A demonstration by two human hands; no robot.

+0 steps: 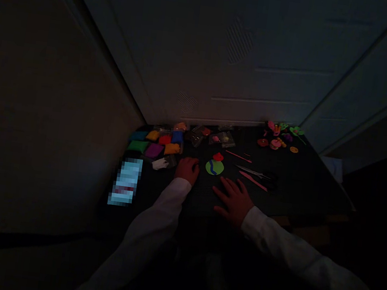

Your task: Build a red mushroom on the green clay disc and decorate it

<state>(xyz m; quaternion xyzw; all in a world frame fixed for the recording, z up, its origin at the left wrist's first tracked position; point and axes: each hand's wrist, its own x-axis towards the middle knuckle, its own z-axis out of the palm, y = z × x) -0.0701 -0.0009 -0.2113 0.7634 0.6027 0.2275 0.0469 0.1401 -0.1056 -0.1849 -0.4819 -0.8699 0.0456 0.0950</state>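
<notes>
My left hand (187, 169) rests on the dark table with its fingers curled in. Its fingertips are hidden, so I cannot make out what, if anything, is in them. To its right lies a round green clay disc (219, 169) with a wavy blue strip (213, 167) across it. A small red clay piece (218, 157) sits at the disc's top edge. Just below and right of the disc, my right hand (233, 200) lies with fingers spread, holding nothing. Scissors (254, 172) and a pink clay knife (253, 181) are beyond its fingertips on the right.
Packets of coloured clay, such as a purple packet (154, 151), cluster at the back left. A lit phone (125, 181), blurred out, is at the left edge. A thin pink tool (238, 156) lies behind the scissors. Small clay figures (275, 144) stand at the back right.
</notes>
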